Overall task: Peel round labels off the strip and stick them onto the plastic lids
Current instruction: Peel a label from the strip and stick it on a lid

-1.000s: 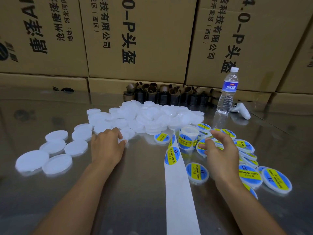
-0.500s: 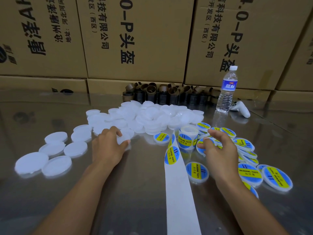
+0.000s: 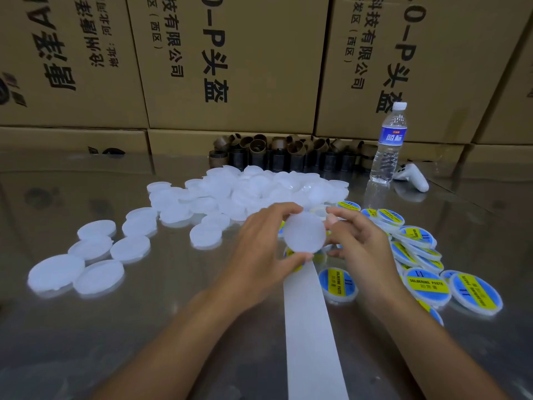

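- Head view: the left hand (image 3: 259,249) had a blank lid (image 3: 304,232) up off the worktop (image 3: 173,313), fingers curled over the top rim and thumb tucked under the bottom
- The right hand (image 3: 360,241) was right there too, fingers bent in and pinching the lid's right edge
- That lid hung face-on to the camera, above the far end of the white strip (image 3: 308,327), which ran straight back towards the person
- Behind the hands sat a big heap of plain lids (image 3: 259,189), with loose ones (image 3: 98,255) scattered out to the left
- Off to the right, finished lids with blue and yellow labels (image 3: 427,284) lay overlapping, one more (image 3: 337,284) just beside the strip
- At the back: brown tube cores (image 3: 288,154), a water bottle (image 3: 388,145) standing upright, a white controller (image 3: 412,177) near it, and cardboard boxes (image 3: 230,67) stacked behind
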`<state>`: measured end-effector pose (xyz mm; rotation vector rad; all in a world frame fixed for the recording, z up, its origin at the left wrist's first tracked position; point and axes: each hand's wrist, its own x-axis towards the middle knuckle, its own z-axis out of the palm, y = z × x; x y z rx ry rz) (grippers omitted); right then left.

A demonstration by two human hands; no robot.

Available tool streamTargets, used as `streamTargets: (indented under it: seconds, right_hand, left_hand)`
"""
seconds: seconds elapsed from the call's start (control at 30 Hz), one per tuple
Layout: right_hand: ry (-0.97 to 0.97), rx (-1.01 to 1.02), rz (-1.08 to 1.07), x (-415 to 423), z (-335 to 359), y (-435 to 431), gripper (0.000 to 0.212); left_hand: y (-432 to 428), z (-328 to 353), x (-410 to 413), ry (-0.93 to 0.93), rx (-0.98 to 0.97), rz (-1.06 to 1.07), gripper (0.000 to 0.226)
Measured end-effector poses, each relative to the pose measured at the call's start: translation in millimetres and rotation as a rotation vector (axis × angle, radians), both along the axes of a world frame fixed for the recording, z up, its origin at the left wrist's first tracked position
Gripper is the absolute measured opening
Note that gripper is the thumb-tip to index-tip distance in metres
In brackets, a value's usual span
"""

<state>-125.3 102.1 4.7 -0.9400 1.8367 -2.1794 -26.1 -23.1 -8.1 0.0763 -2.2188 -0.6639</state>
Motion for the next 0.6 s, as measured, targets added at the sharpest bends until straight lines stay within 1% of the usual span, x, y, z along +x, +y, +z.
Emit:
streamTargets:
  seconds: [0.1,0.17,0.27,0.37,0.43,0.53,0.6]
  right_hand:
    - [-0.014,0.013,0.077,0.3,0.0,1.7,0.015]
    - [-0.040,0.016,0.111,-0.4,-0.4,2.0,0.022]
    - [-0.084,-0.004,0.125,-2.1,-0.8,1.5,0.028]
    - [-0.144,-0.033,0.148,-4.3,-0.6,1.8,0.033]
    - [-0.186,-0.045,0.162,-4.9,0.1,2.0,0.035]
    - [-0.203,-0.030,0.183,-3.5,0.3,1.9,0.036]
    - [-0.188,-0.006,0.194,-2.1,0.1,1.3,0.032]
  left_hand:
    - [5.4,0.0,-1.3,-0.044,-0.054,-0.090,0.059]
    - [5.6,-0.7,-1.7,-0.057,-0.037,-0.130,0.061]
    - [3.6,-1.0,-2.0,-0.039,0.088,-0.155,0.064]
    - [0.7,0.5,-3.3,0.007,0.276,-0.126,0.064]
    - [-0.7,2.7,-3.2,0.018,0.433,-0.120,0.049]
    - [-1.4,5.5,-1.9,-0.013,0.677,-0.192,0.022]
    - [-0.8,6.4,-1.3,-0.023,0.786,-0.250,0.013]
